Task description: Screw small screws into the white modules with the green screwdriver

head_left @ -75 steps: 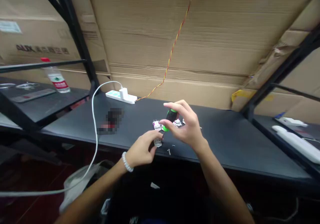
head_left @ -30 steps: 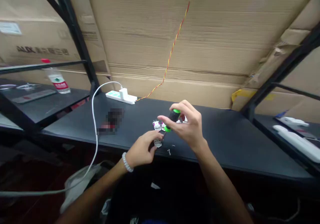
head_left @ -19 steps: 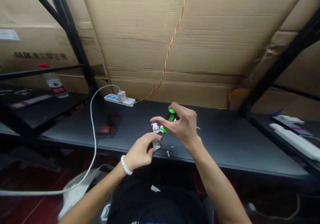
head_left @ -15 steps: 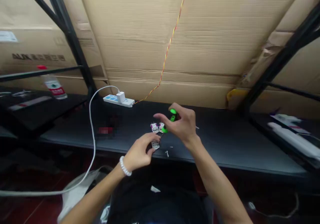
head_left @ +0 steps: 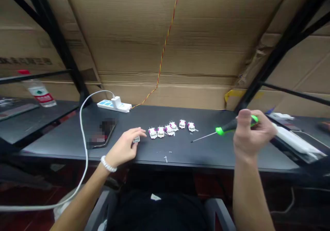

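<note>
My right hand [head_left: 254,133] is wrapped round the green and black handle of a screwdriver [head_left: 223,129], held over the right part of the table with its shaft pointing left. At the table's left-middle, my left hand [head_left: 125,145] pinches a small white block-like part [head_left: 136,139] between thumb and fingers; its details are partly hidden. Just right of that hand, several similar white and purple parts [head_left: 161,132] lie in a loose row on the black table [head_left: 206,155]. Small white slivers [head_left: 165,159] lie close to the front edge.
A white power strip [head_left: 114,105] with a plugged-in charger [head_left: 116,102] stands at the back left, its white cable [head_left: 84,131] hanging over the front edge. A phone [head_left: 104,134], partly blurred, lies on the left. Black shelf posts [head_left: 56,38] flank the table, and cardboard [head_left: 129,35] stands behind.
My right hand has swung right with the screwdriver, away from the small part. My left hand has moved left, still holding that part. The row of white and purple parts now shows fully.
</note>
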A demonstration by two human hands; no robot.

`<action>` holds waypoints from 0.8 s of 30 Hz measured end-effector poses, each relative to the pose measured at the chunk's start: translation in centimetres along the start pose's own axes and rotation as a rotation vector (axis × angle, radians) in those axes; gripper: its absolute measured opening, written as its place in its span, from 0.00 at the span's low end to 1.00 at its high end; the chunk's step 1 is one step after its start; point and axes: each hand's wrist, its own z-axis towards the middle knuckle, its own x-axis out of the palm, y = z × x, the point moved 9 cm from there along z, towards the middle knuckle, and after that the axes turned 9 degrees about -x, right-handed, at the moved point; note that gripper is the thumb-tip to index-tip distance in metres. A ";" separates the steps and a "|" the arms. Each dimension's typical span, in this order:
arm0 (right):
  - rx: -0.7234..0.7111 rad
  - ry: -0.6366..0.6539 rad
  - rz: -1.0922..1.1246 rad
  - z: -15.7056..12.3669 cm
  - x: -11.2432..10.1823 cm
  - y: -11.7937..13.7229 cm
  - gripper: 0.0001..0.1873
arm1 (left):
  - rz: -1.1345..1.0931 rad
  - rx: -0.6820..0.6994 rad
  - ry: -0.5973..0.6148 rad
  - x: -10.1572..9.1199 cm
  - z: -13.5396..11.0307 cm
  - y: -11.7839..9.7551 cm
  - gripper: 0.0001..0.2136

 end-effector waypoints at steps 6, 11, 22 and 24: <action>0.010 -0.031 -0.021 -0.1 -1.2 -1.0 0.30 | -0.117 0.237 0.277 5.0 -1.1 -7.6 0.09; 0.042 -0.021 -0.021 0.0 -1.5 -1.6 0.29 | -0.138 0.160 0.328 7.5 1.1 -7.1 0.06; 0.072 -0.058 -0.007 0.3 -2.8 -2.6 0.27 | 0.047 0.078 0.255 11.7 6.6 -8.6 0.07; 0.079 -0.073 0.009 0.4 -3.0 -2.9 0.27 | 0.159 0.050 0.278 13.2 8.2 -9.3 0.07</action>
